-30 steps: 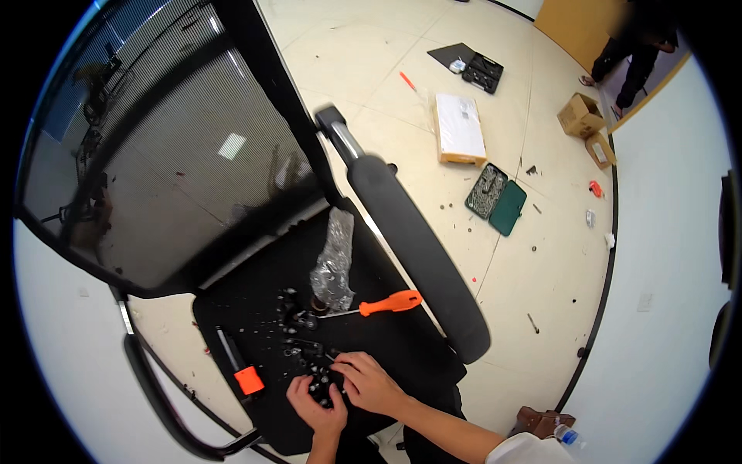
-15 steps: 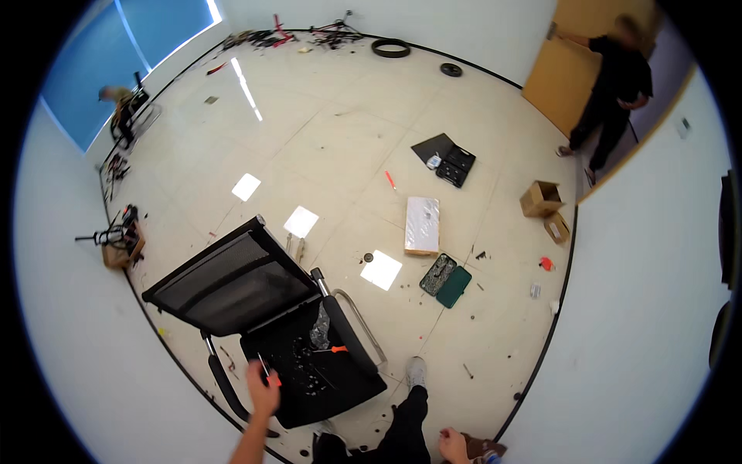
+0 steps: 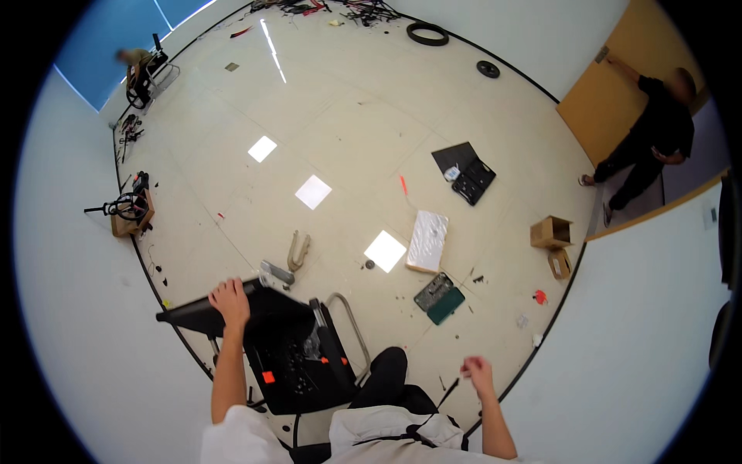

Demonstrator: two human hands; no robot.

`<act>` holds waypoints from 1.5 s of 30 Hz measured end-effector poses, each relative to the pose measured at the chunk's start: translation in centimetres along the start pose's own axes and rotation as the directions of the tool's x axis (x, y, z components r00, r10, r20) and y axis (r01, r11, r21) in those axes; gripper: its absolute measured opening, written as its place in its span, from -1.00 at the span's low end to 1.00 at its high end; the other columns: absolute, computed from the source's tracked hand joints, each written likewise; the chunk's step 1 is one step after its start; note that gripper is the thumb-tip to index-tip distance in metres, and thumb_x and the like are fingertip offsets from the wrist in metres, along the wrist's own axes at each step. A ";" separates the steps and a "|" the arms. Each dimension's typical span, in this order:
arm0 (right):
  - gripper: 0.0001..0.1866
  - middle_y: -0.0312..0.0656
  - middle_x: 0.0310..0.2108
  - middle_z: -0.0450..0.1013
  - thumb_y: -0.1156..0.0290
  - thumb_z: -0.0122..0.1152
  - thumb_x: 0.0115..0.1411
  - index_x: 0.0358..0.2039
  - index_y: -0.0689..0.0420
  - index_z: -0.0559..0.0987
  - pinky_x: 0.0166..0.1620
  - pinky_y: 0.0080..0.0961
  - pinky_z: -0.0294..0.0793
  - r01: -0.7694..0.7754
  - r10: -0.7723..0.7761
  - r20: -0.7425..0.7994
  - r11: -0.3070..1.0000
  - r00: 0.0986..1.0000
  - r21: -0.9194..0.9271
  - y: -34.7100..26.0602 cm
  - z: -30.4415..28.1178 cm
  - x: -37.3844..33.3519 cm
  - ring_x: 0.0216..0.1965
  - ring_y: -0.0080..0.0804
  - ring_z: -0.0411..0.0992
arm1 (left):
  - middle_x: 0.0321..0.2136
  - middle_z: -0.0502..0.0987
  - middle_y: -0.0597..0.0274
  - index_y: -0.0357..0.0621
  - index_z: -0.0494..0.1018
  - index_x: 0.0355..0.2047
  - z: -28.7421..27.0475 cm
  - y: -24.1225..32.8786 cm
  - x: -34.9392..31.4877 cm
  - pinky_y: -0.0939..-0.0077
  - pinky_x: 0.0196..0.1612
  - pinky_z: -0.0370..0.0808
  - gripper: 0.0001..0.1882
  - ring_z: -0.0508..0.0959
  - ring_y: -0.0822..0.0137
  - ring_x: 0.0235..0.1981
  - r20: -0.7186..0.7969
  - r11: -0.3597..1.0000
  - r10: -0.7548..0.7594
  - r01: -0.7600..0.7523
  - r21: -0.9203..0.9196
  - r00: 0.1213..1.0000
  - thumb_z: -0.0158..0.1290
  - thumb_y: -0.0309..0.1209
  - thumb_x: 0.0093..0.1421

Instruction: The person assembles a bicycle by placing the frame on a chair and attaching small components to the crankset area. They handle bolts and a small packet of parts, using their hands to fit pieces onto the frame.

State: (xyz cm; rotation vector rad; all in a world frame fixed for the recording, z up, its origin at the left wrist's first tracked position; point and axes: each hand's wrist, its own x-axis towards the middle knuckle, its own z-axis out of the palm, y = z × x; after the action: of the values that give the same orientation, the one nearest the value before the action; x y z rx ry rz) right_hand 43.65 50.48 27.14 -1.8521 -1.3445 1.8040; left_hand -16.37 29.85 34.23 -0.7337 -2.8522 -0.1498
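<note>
A black office chair with a mesh backrest (image 3: 209,313) stands in front of me at the left. My left hand (image 3: 230,301) grips the backrest's top edge, fingers bent over it. On the black seat (image 3: 313,396) lie an orange-handled tool (image 3: 268,377), many small dark parts and a crumpled clear plastic bag (image 3: 311,346). Other small orange pieces lie near the bag. My right hand (image 3: 478,373) is raised over the floor to the right of my knee, apart from the chair. Its fingers are blurred; a dark strap-like strip (image 3: 448,393) shows just below it.
An opened green case (image 3: 446,308), a white-wrapped box (image 3: 427,240), a black tool case (image 3: 472,182) and cardboard boxes (image 3: 550,231) stand on the floor. A person in black (image 3: 657,124) holds the door at right. Another person (image 3: 139,69) sits far left. Tyres (image 3: 427,33) lie at the back.
My left hand has let go of the orange-handled tool, now on the seat, and moved up to the backrest. My right hand has risen. The view has shifted, and my knee shows beside the chair.
</note>
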 end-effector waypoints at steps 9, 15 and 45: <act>-0.79 -0.04 -0.32 0.46 0.62 0.04 0.10 -0.21 0.29 0.46 -0.14 -0.33 0.49 0.221 -0.795 0.486 0.581 0.363 0.784 -54.1 18.1 8.4 -0.26 -0.26 0.48 | -0.34 0.44 0.05 -0.20 0.43 -0.45 1.0 -1.3 -2.8 0.00 0.19 0.06 -0.75 0.39 0.04 -0.22 -0.068 0.992 -0.092 0.085 -0.097 0.993 -0.03 -0.25 0.20; -0.74 0.03 -0.32 0.45 0.77 0.04 -0.06 -0.29 0.32 0.49 -0.20 -0.37 0.44 -0.042 -0.884 0.468 0.467 0.014 0.883 -78.2 23.1 9.4 -0.28 -0.23 0.46 | -0.57 0.55 0.02 -0.30 0.55 -0.41 -0.9 3.4 6.0 0.16 -0.33 0.47 -0.50 0.56 0.08 -0.45 0.254 0.772 -0.622 0.635 0.038 0.741 -0.03 -0.02 0.24; -0.83 -0.26 -0.48 0.28 0.40 0.11 0.09 -0.38 0.10 0.30 -0.36 -0.51 0.25 0.018 -0.797 0.509 0.543 0.327 0.839 -155.9 47.9 84.4 -0.45 -0.40 0.26 | -0.56 0.51 0.17 -0.23 0.43 -0.39 33.5 50.4 121.3 0.51 -0.57 0.46 -0.74 0.51 0.37 -0.59 0.806 -0.003 -0.361 0.864 -0.504 0.469 -0.02 -0.25 0.23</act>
State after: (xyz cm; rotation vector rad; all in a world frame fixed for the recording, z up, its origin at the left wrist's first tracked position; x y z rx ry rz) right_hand -81.94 177.34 70.14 0.0850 -0.8887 2.4436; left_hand -101.36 135.34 29.50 0.8521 -2.9974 -2.1522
